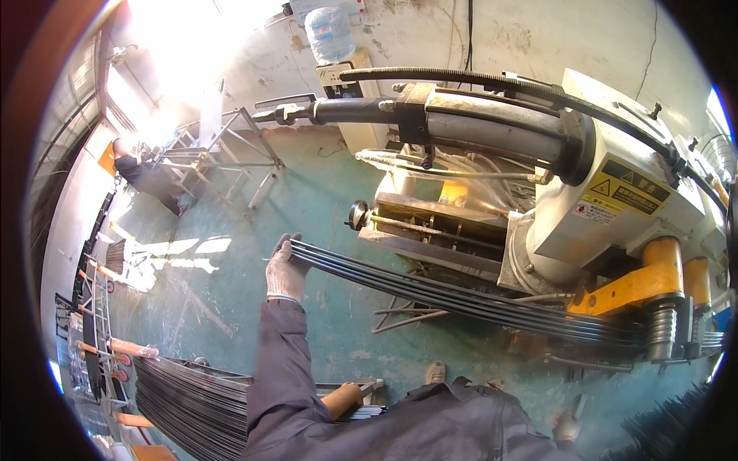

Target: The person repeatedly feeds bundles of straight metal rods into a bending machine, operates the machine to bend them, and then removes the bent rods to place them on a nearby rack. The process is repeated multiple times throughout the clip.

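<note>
My left hand (286,269), in a pale knitted glove, is closed around the near-left ends of several long dark metal rods (430,293). The rods lie side by side and run rightward, bowed by the lens, to a yellow clamp arm (630,288) with a coil spring (662,332) on the machine. My right hand (566,427), also gloved, hangs low at the lower right, closed. A thin greyish piece (580,405) sticks up from it, too blurred to name.
A large machine (615,200) with a long horizontal cylinder (492,127) fills the right side. At lower left a rack holds a dense bundle of dark rods (188,407). More rods (669,422) lie lower right. A person (146,173) is beside a metal frame (231,157) at far left.
</note>
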Motion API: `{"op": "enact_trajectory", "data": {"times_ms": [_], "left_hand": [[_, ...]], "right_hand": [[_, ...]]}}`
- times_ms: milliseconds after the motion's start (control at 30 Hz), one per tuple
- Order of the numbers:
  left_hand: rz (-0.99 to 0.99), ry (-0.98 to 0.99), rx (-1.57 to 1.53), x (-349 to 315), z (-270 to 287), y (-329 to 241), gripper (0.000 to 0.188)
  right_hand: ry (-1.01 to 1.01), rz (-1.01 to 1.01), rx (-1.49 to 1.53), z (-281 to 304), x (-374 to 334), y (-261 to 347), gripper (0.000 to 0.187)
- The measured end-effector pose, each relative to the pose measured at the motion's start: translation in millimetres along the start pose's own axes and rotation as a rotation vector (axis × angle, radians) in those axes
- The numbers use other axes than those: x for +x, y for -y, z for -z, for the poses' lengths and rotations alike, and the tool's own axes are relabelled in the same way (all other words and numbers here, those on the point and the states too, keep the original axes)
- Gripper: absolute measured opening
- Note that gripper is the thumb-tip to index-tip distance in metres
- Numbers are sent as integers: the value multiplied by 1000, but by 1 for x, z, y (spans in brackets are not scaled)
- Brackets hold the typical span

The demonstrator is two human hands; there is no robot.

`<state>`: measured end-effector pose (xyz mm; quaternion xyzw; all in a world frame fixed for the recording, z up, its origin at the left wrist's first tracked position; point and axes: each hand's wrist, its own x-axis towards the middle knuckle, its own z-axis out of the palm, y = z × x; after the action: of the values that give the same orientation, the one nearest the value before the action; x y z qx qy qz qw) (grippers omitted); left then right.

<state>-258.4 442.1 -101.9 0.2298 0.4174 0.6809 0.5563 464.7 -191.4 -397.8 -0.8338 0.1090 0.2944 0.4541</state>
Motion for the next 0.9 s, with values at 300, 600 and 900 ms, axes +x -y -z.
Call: {"op": "enact_trajectory", "data": {"times_ms": [300, 600, 900], "left_hand": [[0, -1, 8, -17, 6, -11, 41], [56, -17, -143, -8, 7, -1, 36], [52, -19, 84, -13, -3, -3, 34]], "right_hand": [[158, 229, -295, -2, -23, 33, 31], [113, 193, -313, -25, -35, 50, 24], [132, 128, -458, -6, -59, 33, 18]]}}
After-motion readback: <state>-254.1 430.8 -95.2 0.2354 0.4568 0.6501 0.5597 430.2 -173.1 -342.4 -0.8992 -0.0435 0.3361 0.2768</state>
